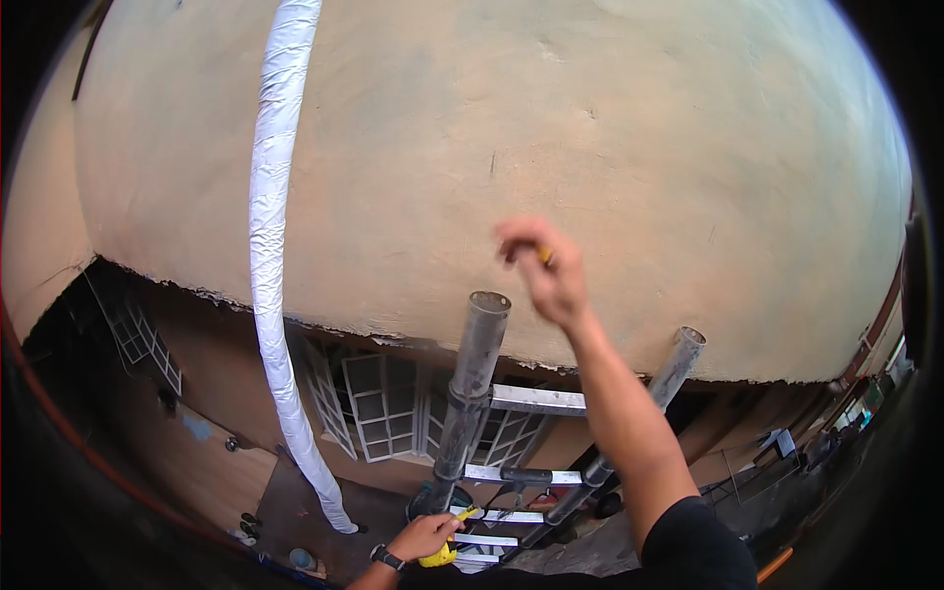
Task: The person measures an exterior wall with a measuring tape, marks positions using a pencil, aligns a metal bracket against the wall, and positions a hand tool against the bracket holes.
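My right hand [543,265] is raised before the beige wall [590,128], above the ladder's top. Its fingers are curled around a small yellow and dark object, too blurred to name. Low in the view, my left hand [425,538], with a dark watch on the wrist, grips a yellow tool [440,556] that looks like a tape measure, beside the ladder rungs. The metal ladder [477,344] stands upright against the wall, its two round tube ends pointing up.
A pipe wrapped in white [273,206] runs down the wall on the left. Below the wall's ragged edge are windows with white frames [382,403]. The ground lies far below, with a bucket [303,560] at lower left.
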`<action>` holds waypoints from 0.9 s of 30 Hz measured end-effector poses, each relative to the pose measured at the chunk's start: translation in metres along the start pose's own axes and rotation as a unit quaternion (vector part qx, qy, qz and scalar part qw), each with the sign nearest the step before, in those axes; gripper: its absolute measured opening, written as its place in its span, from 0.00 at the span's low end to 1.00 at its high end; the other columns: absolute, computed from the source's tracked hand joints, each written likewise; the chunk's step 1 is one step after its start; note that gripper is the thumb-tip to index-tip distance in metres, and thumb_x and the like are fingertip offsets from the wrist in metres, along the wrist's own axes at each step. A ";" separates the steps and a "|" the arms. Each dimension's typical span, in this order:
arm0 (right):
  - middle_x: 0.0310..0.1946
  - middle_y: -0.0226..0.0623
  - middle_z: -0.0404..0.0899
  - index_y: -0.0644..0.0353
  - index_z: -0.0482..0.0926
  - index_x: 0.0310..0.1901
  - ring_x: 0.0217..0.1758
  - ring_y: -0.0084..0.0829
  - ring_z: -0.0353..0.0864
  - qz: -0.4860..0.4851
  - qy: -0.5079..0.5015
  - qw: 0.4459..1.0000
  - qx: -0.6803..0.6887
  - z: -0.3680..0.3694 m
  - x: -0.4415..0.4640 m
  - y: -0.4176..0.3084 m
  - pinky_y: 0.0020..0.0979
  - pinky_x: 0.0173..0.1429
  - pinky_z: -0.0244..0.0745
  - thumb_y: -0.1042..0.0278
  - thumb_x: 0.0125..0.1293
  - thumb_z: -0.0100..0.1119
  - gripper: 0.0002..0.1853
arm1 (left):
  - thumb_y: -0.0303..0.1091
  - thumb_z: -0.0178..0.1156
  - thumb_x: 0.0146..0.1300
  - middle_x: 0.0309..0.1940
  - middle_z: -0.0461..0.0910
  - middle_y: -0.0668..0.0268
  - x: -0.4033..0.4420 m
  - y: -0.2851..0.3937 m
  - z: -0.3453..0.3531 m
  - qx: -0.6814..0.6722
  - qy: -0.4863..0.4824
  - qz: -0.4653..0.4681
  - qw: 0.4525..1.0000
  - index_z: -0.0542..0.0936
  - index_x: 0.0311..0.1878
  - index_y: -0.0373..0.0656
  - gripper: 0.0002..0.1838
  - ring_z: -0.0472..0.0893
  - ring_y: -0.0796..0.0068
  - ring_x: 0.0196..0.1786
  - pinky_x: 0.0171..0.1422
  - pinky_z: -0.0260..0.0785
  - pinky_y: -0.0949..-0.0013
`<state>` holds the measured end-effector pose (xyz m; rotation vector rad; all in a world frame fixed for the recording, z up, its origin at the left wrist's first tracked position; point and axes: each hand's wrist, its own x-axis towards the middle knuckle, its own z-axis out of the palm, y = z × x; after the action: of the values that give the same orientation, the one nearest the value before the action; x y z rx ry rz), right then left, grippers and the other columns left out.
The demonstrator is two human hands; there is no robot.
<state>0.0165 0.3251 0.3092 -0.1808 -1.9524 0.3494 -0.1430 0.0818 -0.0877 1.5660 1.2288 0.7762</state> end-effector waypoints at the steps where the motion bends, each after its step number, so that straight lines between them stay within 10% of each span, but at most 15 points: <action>1: 0.45 0.41 0.84 0.62 0.82 0.50 0.45 0.35 0.86 0.011 -0.085 0.995 -0.041 0.011 -0.036 -0.014 0.35 0.51 0.82 0.86 0.65 0.55 0.15 | 0.47 0.52 0.81 0.32 0.88 0.59 0.003 0.014 -0.011 0.015 0.011 0.008 1.000 0.87 0.52 0.43 0.20 0.88 0.59 0.38 0.46 0.77 0.61; 5: 0.47 0.44 0.82 0.61 0.82 0.52 0.52 0.46 0.84 0.162 -0.213 0.963 -0.043 0.042 -0.162 -0.057 0.40 0.58 0.79 0.76 0.71 0.61 0.10 | 0.42 0.53 0.81 0.29 0.86 0.65 0.008 0.088 -0.052 0.055 0.096 0.034 0.993 0.87 0.50 0.41 0.17 0.86 0.73 0.34 0.44 0.77 0.65; 8: 0.50 0.44 0.82 0.63 0.83 0.51 0.51 0.40 0.85 0.198 -0.096 0.975 -0.011 0.033 -0.192 -0.063 0.38 0.54 0.82 0.74 0.73 0.62 0.08 | 0.41 0.52 0.81 0.29 0.86 0.66 0.023 0.117 -0.072 0.041 0.123 0.074 0.989 0.86 0.48 0.39 0.17 0.85 0.74 0.35 0.44 0.77 0.66; 16: 0.51 0.42 0.80 0.67 0.79 0.50 0.47 0.29 0.89 0.167 -0.053 0.984 0.026 -0.072 -0.092 -0.038 0.27 0.48 0.87 0.85 0.75 0.55 0.07 | 0.45 0.51 0.82 0.30 0.87 0.62 0.062 0.166 -0.079 -0.018 0.177 0.221 0.959 0.85 0.47 0.39 0.20 0.88 0.65 0.34 0.42 0.77 0.64; 27: 0.42 0.33 0.89 0.57 0.84 0.46 0.42 0.28 0.87 -0.039 -0.344 0.903 -0.254 -0.062 0.167 -0.066 0.32 0.50 0.83 0.72 0.69 0.70 0.07 | 0.51 0.49 0.81 0.36 0.89 0.59 0.066 -0.054 0.074 -0.006 -0.048 0.036 0.998 0.84 0.50 0.45 0.21 0.89 0.55 0.43 0.49 0.78 0.56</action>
<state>0.0092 0.3207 0.4988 -0.3474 -2.7200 -0.1998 -0.0760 0.1241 -0.1685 1.6264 1.1011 0.7442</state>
